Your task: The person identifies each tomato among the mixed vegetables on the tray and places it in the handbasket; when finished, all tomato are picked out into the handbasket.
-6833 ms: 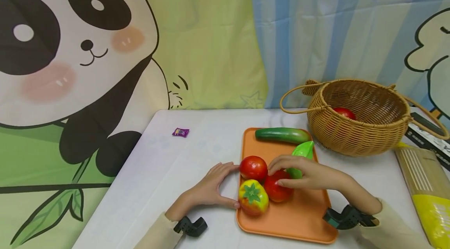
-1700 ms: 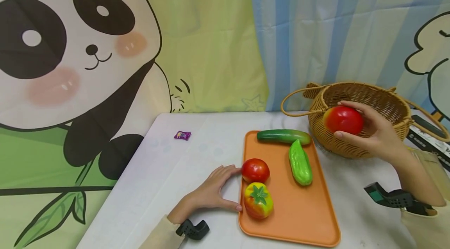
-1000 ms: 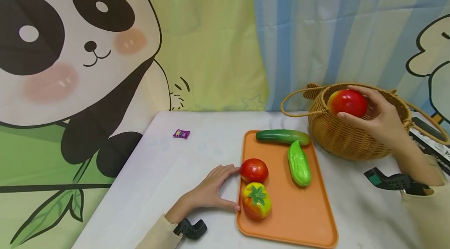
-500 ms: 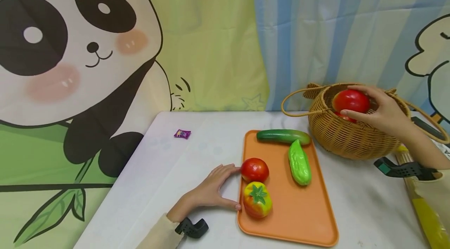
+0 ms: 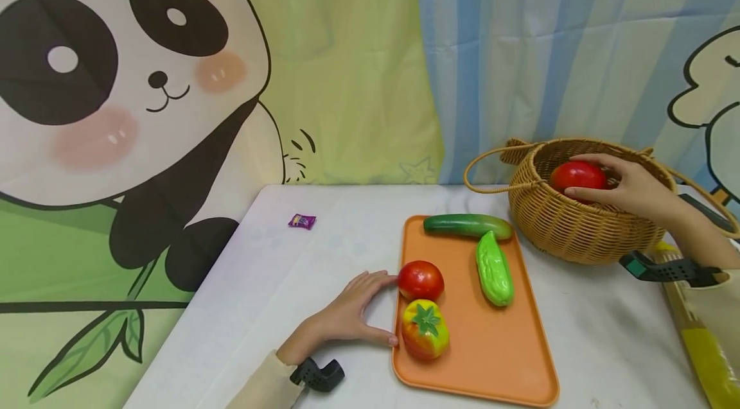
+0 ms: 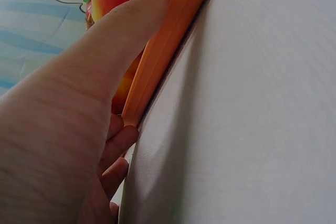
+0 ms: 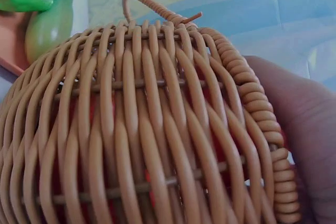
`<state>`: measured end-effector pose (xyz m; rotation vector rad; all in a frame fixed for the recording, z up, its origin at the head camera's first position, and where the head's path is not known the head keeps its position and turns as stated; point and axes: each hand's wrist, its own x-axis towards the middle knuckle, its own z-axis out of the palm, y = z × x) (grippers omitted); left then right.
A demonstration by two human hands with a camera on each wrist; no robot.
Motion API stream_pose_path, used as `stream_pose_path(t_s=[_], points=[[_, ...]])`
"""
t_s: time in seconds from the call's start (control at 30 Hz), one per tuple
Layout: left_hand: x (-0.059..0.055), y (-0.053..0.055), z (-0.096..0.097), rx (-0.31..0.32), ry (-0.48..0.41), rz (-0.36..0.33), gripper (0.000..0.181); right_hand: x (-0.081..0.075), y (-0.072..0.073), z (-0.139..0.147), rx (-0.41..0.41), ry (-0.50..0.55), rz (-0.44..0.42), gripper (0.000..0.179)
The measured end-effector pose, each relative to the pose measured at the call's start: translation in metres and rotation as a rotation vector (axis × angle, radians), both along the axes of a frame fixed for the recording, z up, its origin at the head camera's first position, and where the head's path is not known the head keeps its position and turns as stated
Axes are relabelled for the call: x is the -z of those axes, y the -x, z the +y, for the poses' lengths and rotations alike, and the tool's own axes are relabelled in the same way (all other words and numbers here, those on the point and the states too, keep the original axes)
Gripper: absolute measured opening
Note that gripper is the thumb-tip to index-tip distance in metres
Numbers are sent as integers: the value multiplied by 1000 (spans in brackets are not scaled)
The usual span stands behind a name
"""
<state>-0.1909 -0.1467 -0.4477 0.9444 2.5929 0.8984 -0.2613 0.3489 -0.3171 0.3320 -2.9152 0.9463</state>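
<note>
My right hand grips a glossy red toy fruit at the mouth of the wicker basket. In the right wrist view the basket weave hides most of that hand, and red shows through the gaps. My left hand has its fingers spread, thumb and fingertips at the left rim of the orange tray. On the tray near it lie another red toy fruit and a yellow-red toy fruit with a green leafy top. The left wrist view shows my thumb against the tray's edge.
A dark green toy cucumber and a light green bumpy toy gourd lie on the tray. A small purple wrapped sweet is on the white table. Right of the basket lies a yellow package. The basket's handle loop sticks out leftward.
The right hand took the red fruit from the tray, carried it to the basket and lowered it into the opening. The green gourd now lies turned lengthwise. The left hand has stayed at the tray.
</note>
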Motion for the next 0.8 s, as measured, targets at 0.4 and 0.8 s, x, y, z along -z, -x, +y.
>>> stream_pose_path(t_s=[0.4, 0.8], points=[[0, -1, -3, -8, 6, -1, 99, 1, 9, -6, -116, -89, -160, 58], [0, 0, -1, 1, -4, -2, 99, 6, 8, -4, -168, -77, -102, 47]])
